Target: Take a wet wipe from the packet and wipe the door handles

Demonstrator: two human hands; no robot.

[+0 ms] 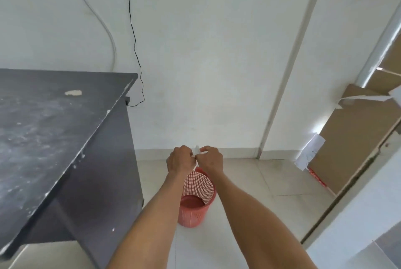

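Hands: The left hand [179, 159] and the right hand [212, 158] meet at arm's length, knuckles toward the camera, fingers curled tight around a small white wet wipe [197, 151] pinched between them.
Wet wipe: Only a narrow white sliver shows above the fingers where the two hands touch; the rest is hidden inside the grip, so its shape cannot be told.
Below the hands: A red plastic wastebasket [196, 198] with a lattice wall stands upright on the pale tiled floor [249, 184], directly under the hands and between the forearms. Its visible bottom looks bare.
Left side: A dark desk [54, 129] with a dusty, scuffed top and a pale chipped patch stands against the white wall [195, 51].
Wall: A thin black cable [135, 36] and a pale cable [104, 23] hang down it behind the desk.
Right side: Brown cardboard sheets [351, 129] lean there, with a sheet of white paper [310, 151] hanging off one edge.
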